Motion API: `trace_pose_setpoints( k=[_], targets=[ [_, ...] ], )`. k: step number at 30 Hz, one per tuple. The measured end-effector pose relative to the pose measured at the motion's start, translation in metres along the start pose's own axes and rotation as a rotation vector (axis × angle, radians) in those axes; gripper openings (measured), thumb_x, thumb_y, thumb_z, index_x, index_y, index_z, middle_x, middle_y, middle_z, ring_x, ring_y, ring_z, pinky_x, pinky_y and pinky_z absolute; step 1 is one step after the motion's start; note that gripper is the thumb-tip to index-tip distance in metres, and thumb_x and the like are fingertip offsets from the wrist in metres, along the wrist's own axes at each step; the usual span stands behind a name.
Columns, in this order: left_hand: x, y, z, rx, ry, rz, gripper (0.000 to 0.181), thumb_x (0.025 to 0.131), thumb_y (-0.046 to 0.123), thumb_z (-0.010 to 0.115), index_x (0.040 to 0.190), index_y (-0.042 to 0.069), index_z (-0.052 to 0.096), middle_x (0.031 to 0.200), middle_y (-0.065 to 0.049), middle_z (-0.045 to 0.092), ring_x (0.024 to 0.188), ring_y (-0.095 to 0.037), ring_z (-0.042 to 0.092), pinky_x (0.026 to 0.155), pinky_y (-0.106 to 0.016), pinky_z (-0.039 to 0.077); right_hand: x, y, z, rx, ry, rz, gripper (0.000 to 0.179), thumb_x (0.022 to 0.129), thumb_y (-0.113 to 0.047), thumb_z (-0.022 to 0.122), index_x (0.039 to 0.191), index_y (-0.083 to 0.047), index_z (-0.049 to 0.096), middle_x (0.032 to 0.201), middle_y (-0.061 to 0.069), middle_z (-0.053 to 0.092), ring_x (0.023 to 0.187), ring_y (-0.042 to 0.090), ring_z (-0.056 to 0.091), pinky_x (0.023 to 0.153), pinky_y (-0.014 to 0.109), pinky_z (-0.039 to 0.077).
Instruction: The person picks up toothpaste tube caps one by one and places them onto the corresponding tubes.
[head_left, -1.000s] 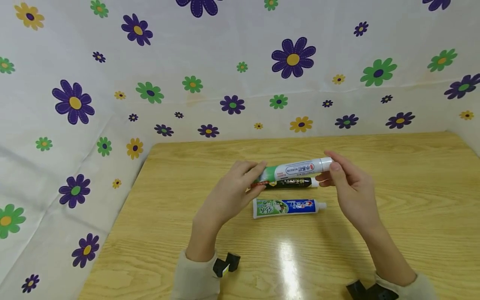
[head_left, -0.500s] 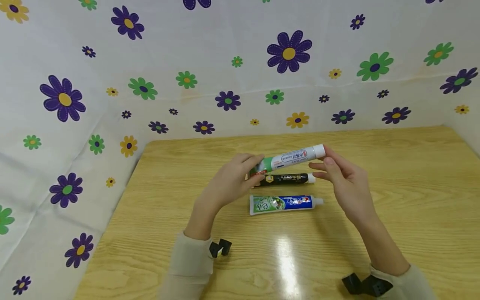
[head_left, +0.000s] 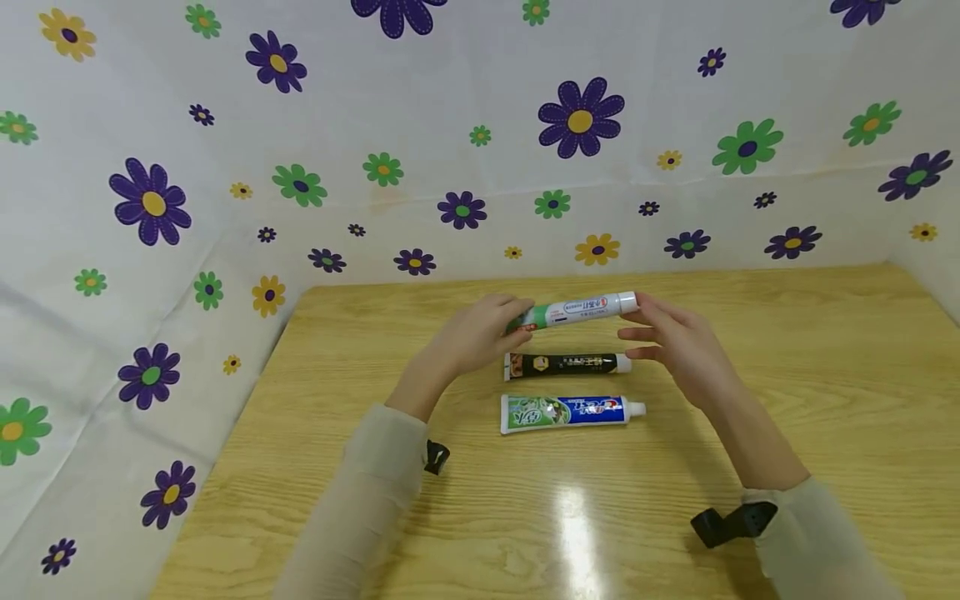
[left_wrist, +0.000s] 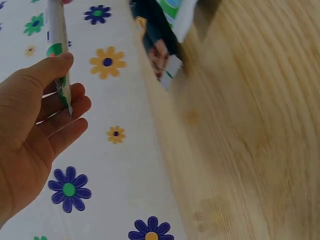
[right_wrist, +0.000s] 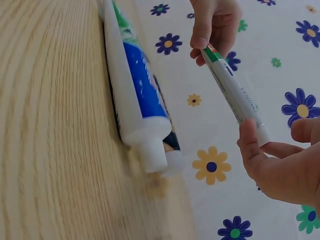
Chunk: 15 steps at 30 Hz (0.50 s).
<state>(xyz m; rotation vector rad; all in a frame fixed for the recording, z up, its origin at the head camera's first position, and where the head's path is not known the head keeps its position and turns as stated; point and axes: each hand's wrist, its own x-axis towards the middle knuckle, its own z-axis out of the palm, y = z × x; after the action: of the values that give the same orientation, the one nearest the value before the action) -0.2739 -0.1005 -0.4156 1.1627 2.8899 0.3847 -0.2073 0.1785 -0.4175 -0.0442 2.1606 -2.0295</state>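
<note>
A white and green toothpaste tube [head_left: 581,311] is held up above the table, level across both hands. My left hand [head_left: 480,333] pinches its flat tail end between thumb and fingers. At the white cap end, my right hand [head_left: 678,346] grips with thumb and index finger, while its other fingers extend loosely, as the right wrist view [right_wrist: 285,165] also shows. Below it on the table lies a black toothpaste tube [head_left: 566,364] with a white cap. Nearer to me is a green and blue toothpaste tube [head_left: 566,412], roughly parallel, cap to the right.
The wooden table [head_left: 480,517] carries the two lying tubes. A white cloth [head_left: 450,100] printed with flowers hangs behind it and along the left side. Each wrist wears a black strap mount [head_left: 735,523].
Both hands have moved the white and green tube away from me, toward the table's back. The black tube, partly covered before, now shows whole. Both lying tubes stay in place.
</note>
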Motion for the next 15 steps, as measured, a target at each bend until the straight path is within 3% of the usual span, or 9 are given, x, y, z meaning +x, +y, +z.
trace_pose_setpoints(
  k=[7,11,15],
  targets=[
    [0.02,-0.017,0.015,0.132,-0.145,-0.031,0.04,0.1,0.029,0.061,0.135,0.01,0.057,0.118,-0.005,0.065,0.105,-0.021,0.06,0.092,-0.035,0.051,0.025,0.006,-0.011,0.039,-0.146,0.123,0.061,0.107,-0.04,0.04,0.146,0.007,0.036,0.118,0.003,0.056,0.099,0.013,0.059,0.083,0.026,0.05],
    [0.029,-0.022,0.023,0.194,-0.213,-0.057,0.041,0.1,0.032,0.061,0.135,0.011,0.057,0.121,-0.004,0.065,0.111,-0.022,0.058,0.097,-0.037,0.048,0.036,0.011,-0.014,-0.008,-0.2,0.179,0.059,0.108,-0.039,0.038,0.146,0.006,0.035,0.128,0.011,0.051,0.097,0.015,0.053,0.084,0.027,0.048],
    [0.037,-0.024,0.029,0.183,-0.233,-0.094,0.04,0.099,0.03,0.062,0.135,0.013,0.057,0.123,-0.003,0.065,0.112,-0.022,0.056,0.097,-0.037,0.047,0.044,0.016,-0.016,-0.075,-0.21,0.214,0.059,0.108,-0.039,0.036,0.148,0.005,0.034,0.146,0.023,0.038,0.102,0.02,0.049,0.084,0.026,0.048]
  ],
)
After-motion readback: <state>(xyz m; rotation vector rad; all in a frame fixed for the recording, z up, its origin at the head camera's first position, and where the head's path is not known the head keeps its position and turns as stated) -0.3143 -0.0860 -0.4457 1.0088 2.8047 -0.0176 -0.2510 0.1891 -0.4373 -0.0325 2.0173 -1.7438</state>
